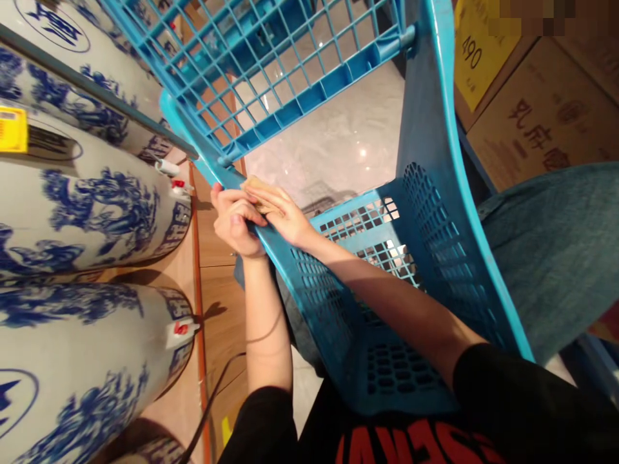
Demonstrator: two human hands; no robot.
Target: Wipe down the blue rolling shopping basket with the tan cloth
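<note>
A large blue plastic shopping basket with a hinged grid flap is between my knees. My left hand has its fingers curled over the basket's left rim. My right hand reaches across the basket's inside to the same stretch of rim. In it is a folded tan cloth, pressed against the rim beside my left fingers. The two hands nearly touch. Part of the cloth is hidden beneath my right fingers.
White-and-blue ceramic jars with red-and-white taps line a wooden shelf at the left. A grey rail crosses before them. Cardboard boxes and a yellow price sign are at the right. A dark cord hangs lower left.
</note>
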